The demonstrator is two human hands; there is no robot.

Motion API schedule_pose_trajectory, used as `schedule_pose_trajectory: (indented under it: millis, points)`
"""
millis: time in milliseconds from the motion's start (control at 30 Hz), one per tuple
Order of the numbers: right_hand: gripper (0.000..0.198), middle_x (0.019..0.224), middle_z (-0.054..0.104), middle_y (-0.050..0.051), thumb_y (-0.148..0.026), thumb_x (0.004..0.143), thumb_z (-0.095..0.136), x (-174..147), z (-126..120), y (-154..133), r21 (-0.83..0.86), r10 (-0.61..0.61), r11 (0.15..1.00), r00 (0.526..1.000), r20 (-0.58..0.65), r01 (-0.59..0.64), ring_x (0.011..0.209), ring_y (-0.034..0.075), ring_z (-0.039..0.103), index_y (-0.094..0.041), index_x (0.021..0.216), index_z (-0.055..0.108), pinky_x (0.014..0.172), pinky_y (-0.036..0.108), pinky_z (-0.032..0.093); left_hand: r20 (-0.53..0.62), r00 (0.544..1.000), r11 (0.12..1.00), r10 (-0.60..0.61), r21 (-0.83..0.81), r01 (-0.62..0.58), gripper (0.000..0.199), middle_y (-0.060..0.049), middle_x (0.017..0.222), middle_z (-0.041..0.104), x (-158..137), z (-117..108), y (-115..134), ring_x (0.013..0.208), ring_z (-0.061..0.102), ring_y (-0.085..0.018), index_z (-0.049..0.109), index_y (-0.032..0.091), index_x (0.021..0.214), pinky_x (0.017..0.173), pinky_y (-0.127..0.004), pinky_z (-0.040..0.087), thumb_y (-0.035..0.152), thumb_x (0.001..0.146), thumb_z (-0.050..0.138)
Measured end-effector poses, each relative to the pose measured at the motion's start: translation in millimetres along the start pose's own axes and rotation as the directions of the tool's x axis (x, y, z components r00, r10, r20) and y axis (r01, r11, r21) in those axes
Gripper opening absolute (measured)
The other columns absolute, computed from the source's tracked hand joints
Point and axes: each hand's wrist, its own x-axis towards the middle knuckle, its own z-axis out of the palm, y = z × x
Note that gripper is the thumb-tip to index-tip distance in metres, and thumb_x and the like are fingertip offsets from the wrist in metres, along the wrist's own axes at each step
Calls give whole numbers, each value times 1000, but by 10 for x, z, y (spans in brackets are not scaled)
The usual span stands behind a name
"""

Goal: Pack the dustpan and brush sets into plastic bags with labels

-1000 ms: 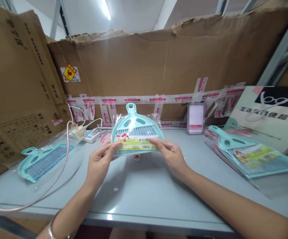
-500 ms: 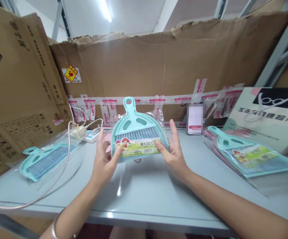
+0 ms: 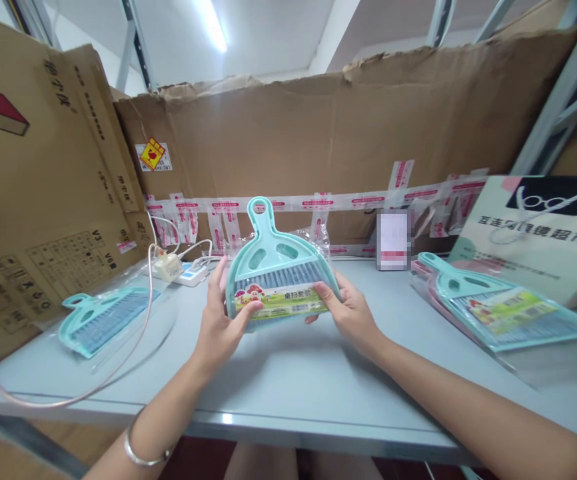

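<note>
Head view: a turquoise plastic dustpan-and-brush set (image 3: 281,257) with blue-grey bristles, wrapped in clear film, is held handle-up above the pale grey tabletop (image 3: 293,387). The left hand (image 3: 222,330) grasps its left edge; the right hand (image 3: 352,312) grasps its right edge, thumb over the green-and-white printed label (image 3: 288,298). Slick film could slip under the thumbs (the likeliest fault, I'd judge), and hard pressing might crease the label, which reads 桌扫套, the last character unclear. Left of the set, a brown cardboard carton (image 3: 68,220) shows V3 and V6; right of it, a whitish box with pastel patches (image 3: 523,247) reads 眼镜超市.
</note>
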Motion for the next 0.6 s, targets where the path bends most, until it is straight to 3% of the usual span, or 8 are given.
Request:
schedule_pose_trajectory:
  millis: [133,233,333,400,467,533,600]
  points:
    - [52,82,65,2,-51,78,52,-15,-6,37,10,-38,999,998,49,37,39,9,56,-20,120,43,38,26,50,7,1000,1000,-29,-9,29,75,-8,129,49,-2,-11,9,104,57,-21,19,29,138,84,-30,51,30,76,62]
    - [50,80,65,1,-49,81,49,-53,-68,25,-24,-24,999,998,60,26,39,9,55,-20,120,42,37,26,50,73,995,997,-61,-43,64,76,-9,122,53,-11,5,8,95,61,-19,15,28,138,77,-27,53,32,78,60]
    - [45,69,63,-1,-50,77,54,-116,-328,-60,-77,-20,997,998,-61,15,36,9,52,-20,109,48,32,23,45,201,971,987,-132,-62,147,74,-7,106,58,-20,10,10,65,65,-13,9,29,138,57,-25,55,36,81,55]
    - [39,57,60,-4,-50,71,61,-178,-662,-147,-121,-57,992,974,-220,31,31,8,47,-22,96,51,28,21,37,235,960,984,-151,-58,169,67,-4,99,57,-22,2,19,51,61,-10,13,28,136,49,-25,52,38,82,51]
    - [30,53,58,-5,-45,69,64,-256,-1124,-232,-168,-90,986,903,-420,20,31,6,44,-23,87,52,31,21,32,238,962,988,-135,-45,150,58,-3,98,56,-23,-8,34,50,61,-9,20,27,133,49,-25,52,39,83,49]
    - [27,55,58,-2,-44,68,65,-347,-1676,-285,-173,-105,985,780,-617,-3,35,5,45,-24,82,54,34,25,26,265,957,992,-117,-11,124,50,-3,99,55,-25,-12,47,52,61,-9,26,26,128,50,-25,51,39,84,47]
    - [27,58,60,2,-45,67,65,-444,-2241,-290,-287,-170,954,632,-756,-86,40,4,45,-21,72,56,38,30,25,298,949,995,-103,30,99,45,-3,100,54,-27,-8,53,53,61,-9,29,26,126,50,-25,50,39,85,45]
